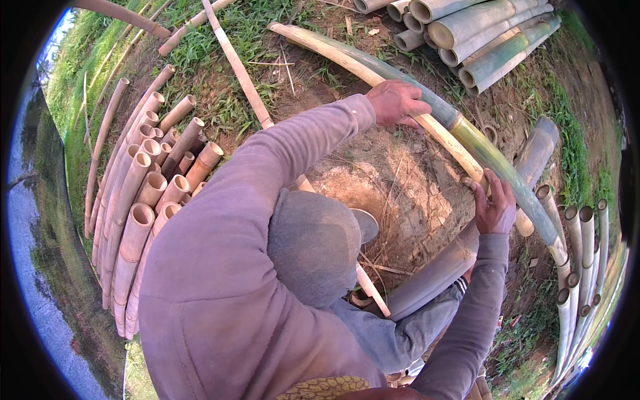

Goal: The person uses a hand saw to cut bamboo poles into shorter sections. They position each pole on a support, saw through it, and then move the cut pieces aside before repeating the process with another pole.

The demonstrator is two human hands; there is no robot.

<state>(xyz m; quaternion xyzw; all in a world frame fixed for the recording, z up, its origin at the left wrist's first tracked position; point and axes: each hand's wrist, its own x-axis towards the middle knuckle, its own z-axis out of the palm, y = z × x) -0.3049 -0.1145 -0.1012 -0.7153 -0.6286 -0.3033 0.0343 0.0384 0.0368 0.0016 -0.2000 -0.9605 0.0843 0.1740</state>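
A long pale bamboo strip (pixel 443 135) slants from the upper middle down to the right. Beside it runs a green bamboo pole (pixel 481 143); a gap shows between the two at the right, and I cannot tell whether they join at the far end. My left hand (pixel 399 103) is closed over the strip near its middle, fingers curled toward the pole. Farther down, my right hand (pixel 495 202) grips the same strip between thumb and fingers. Between my arms show a grey cap (pixel 312 248) and a leg in jeans (pixel 400 333).
Cut bamboo tubes (pixel 133 240) stand bunched at the left. More lie stacked at the far right (pixel 490 33), and thin ones (pixel 580 267) line the right edge. A thick grey bamboo pole (pixel 433 273) lies below the strip; a narrow stick (pixel 239 67) crosses the dirt.
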